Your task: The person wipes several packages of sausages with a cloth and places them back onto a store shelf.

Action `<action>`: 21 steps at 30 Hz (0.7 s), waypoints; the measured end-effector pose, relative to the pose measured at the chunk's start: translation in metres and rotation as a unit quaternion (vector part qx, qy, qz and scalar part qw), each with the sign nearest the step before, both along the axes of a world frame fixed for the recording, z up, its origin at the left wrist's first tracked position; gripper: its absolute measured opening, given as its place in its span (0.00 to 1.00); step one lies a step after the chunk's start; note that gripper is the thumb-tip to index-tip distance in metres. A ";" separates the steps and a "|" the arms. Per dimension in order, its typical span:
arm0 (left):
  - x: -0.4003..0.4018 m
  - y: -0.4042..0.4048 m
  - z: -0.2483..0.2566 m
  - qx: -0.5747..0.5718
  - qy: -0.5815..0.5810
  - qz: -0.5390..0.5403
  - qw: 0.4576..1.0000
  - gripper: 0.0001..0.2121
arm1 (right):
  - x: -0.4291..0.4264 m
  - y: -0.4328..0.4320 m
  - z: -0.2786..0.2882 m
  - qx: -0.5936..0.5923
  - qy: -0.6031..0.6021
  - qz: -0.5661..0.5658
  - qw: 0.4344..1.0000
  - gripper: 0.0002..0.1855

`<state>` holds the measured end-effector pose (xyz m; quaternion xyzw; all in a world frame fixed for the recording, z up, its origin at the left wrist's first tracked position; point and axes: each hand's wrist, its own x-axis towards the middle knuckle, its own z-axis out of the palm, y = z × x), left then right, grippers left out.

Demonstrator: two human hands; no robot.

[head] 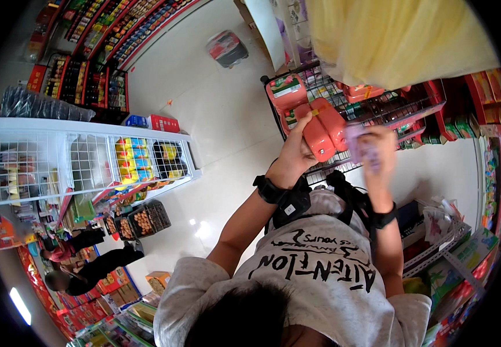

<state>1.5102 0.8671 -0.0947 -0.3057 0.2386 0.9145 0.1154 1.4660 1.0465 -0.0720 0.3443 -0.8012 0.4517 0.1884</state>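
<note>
My left hand (296, 149) grips a pink plastic-wrapped twin pack of bottles (324, 130) over a black wire shopping cart (283, 126). Close to the pack's right end, my right hand (378, 152) holds a crumpled purple cloth (358, 145); both are blurred by motion, and whether the cloth touches the pack I cannot tell. In the cart, beside the held pack, lies another pink pack with a green and white label (286, 88). Further pink packs (361, 92) show at the right beneath a hanging pale yellow sheet.
Left stands a white wire-topped display case (87, 126) of packaged goods, with egg crates (144, 221) below it. Two people, one in black (98, 266), are at the lower left. A red and grey object (227, 47) lies on the floor. Metal racking (441, 243) stands at my right.
</note>
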 end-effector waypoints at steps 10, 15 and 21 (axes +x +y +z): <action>-0.024 -0.004 -0.014 -0.733 0.151 -0.106 0.654 0.27 | -0.044 0.065 -0.033 0.077 -0.263 0.000 0.962 0.26; -0.049 0.026 -0.046 -0.817 0.253 -0.179 0.486 0.27 | -0.069 0.023 0.011 0.225 -0.147 0.124 0.955 0.41; -0.080 0.038 -0.079 -0.848 0.229 -0.173 0.445 0.28 | -0.106 0.016 -0.040 0.406 -0.148 0.125 0.893 0.38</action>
